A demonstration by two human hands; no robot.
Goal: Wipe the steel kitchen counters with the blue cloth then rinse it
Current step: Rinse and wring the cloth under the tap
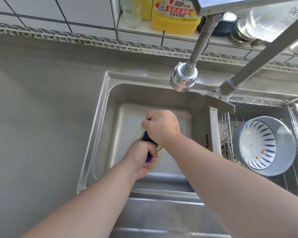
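both forearms reach in over the sink (100,127). left hand (141,157) and right hand (162,128) each have their grip clamped on the blue cloth (147,137), twisted into a roll between them above the sink's floor. faucet head (183,79) hangs over the sink's far rim. right of the sink, a striped bowl (261,145) sits in a wire rack (230,102). steel tabletop (41,109) lies left of the sink.

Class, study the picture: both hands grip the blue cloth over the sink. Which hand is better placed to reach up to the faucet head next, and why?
Right, probably. The right hand holds the blue cloth at its far end, nearer the faucet head; the left hand grips the near end.
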